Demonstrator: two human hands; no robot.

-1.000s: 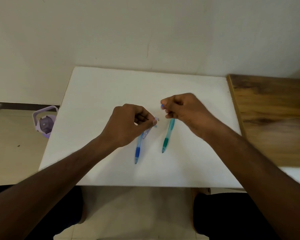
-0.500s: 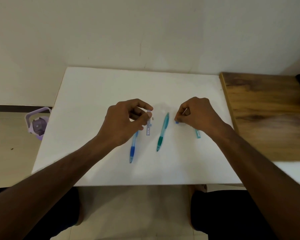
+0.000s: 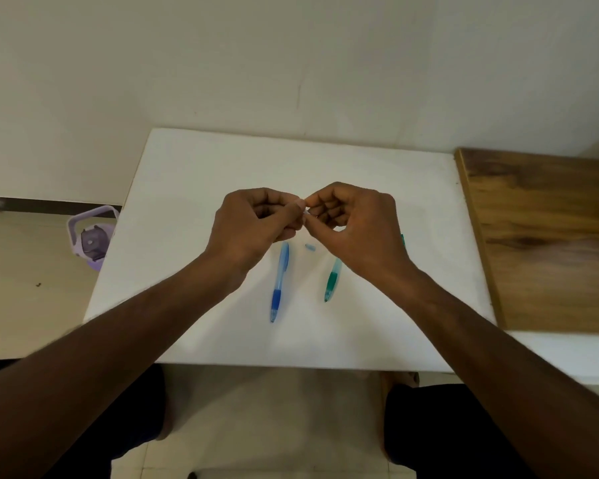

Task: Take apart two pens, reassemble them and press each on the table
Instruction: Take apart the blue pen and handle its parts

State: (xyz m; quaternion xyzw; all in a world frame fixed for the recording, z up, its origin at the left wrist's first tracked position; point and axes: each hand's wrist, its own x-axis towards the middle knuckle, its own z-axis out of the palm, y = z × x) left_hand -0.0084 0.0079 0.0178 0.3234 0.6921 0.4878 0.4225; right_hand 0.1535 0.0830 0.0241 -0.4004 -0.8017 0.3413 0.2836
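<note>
A blue pen barrel lies on the white table, tip toward me. To its right lies a green pen barrel, its far end hidden under my right hand. A small blue piece rests between the two barrels. My left hand and my right hand meet fingertip to fingertip above the barrels, pinching a small pale clear pen part between them; most of it is hidden by the fingers. A sliver of a green piece shows behind my right wrist.
A wooden board adjoins the table on the right. A purple container stands on the floor at the left. A pale wall runs behind the table. My knees show below the near edge.
My right hand left the spot right of the green barrel and came to the middle. Both hands rose and now meet on the small clear part. A small blue piece now lies between the barrels.
</note>
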